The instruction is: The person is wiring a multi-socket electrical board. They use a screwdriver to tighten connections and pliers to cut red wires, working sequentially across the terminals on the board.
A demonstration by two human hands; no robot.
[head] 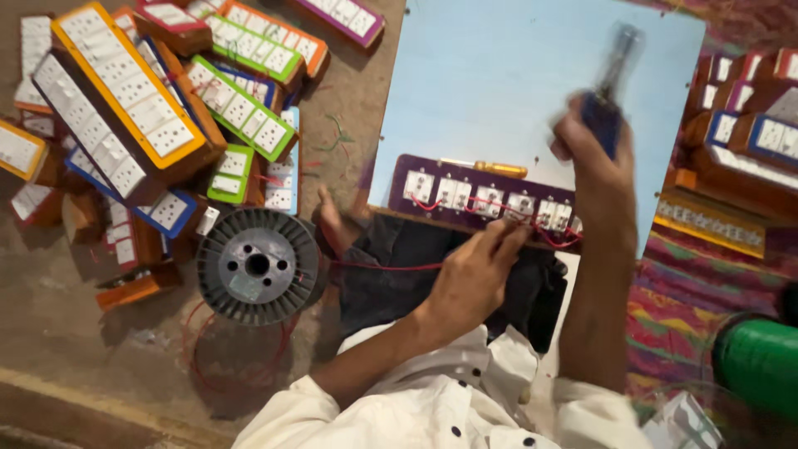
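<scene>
- The left hand (pixel 474 278) pinched a thin red wire (pixel 382 267) at the near edge of the purple switch panel (pixel 482 199); its fingertips covered the exact spot they touched.
- The right hand (pixel 594 154) was clenched around a blue-handled tool (pixel 611 83), raised above the panel's right end. The tool was blurred, so its tip and kind could not be made out.
- The panel lay along the near edge of the pale blue board (pixel 499 75), its right end hidden behind the right forearm. Red wiring looped between its white sockets.
- A yellow-handled screwdriver (pixel 486 167) lay on the board just beyond the panel.
- The red wire ran left toward a dark wire spool (pixel 258 266) on the floor; more loops lay under the spool, partly in shadow.
- A bare foot (pixel 337 224) showed between spool and panel, mostly covered by dark trousers.
- Finished switchboards (pixel 125 83) in orange, green and blue frames were heaped at the far left, several cut off by the frame.
- A green cylinder (pixel 761 366) at the right edge was cropped and blurred.
</scene>
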